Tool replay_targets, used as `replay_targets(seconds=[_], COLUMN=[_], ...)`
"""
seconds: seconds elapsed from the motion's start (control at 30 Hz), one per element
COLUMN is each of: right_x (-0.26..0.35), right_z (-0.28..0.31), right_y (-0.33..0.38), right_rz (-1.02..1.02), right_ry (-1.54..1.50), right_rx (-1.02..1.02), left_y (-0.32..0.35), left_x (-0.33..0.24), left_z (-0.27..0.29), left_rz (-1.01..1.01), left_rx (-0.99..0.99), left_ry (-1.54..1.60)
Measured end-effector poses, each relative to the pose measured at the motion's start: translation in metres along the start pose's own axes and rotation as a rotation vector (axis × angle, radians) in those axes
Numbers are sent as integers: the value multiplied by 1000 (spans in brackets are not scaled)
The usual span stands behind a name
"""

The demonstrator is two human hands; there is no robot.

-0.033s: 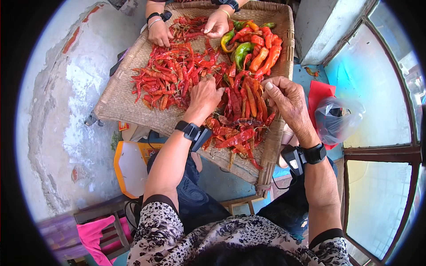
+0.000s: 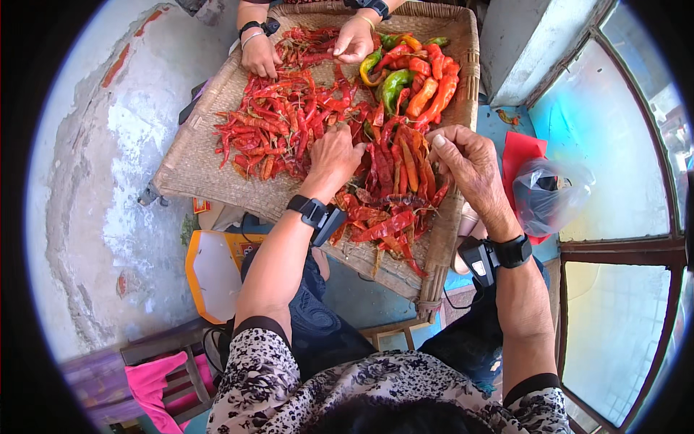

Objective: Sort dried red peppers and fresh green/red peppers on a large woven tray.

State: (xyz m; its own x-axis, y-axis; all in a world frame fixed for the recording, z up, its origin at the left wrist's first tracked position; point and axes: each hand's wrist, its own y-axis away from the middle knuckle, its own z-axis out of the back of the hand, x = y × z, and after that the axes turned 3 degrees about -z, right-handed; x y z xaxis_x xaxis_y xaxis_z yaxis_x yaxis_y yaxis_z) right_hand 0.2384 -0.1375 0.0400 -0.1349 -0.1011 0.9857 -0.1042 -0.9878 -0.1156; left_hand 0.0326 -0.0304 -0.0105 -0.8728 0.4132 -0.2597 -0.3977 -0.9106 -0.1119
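Observation:
Dried red chilies [image 2: 282,126] lie heaped across a woven tray [image 2: 195,173]. My left hand [image 2: 334,160] rests in the middle of them, back up, its fingers curled in and their tips hidden. Over the tray's right side is my right hand [image 2: 471,168], thumb and fingers drawn together in a pinch; whatever is between them cannot be made out. Long orange-red dried chilies [image 2: 408,159] lie between my hands. A looser pile of wrinkled red chilies [image 2: 387,220] sits at the near right corner.
Fresh red, orange and green peppers [image 2: 416,76] are piled at the tray's far right. Across from me, another person's hands [image 2: 260,54] work among the chilies. To the right are a clear plastic bag [image 2: 549,195] and a framed window [image 2: 614,239]; a plastered wall [image 2: 108,181] stands left.

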Motion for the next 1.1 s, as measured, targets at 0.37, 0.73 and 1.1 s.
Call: replay_targets(seconds=[0.37,0.73,1.1], right_x=[5,5,9], right_z=[4,2,-19], right_y=[2,3,1], right_rz=[-18,-13,23], right_ry=[4,84,170], right_rx=[19,52,83], left_y=[-1,4,12], left_x=[24,37,-1], left_z=[-5,50,-9], left_rz=[137,88,19], left_rx=[128,-622,73], left_ry=[433,31,117])
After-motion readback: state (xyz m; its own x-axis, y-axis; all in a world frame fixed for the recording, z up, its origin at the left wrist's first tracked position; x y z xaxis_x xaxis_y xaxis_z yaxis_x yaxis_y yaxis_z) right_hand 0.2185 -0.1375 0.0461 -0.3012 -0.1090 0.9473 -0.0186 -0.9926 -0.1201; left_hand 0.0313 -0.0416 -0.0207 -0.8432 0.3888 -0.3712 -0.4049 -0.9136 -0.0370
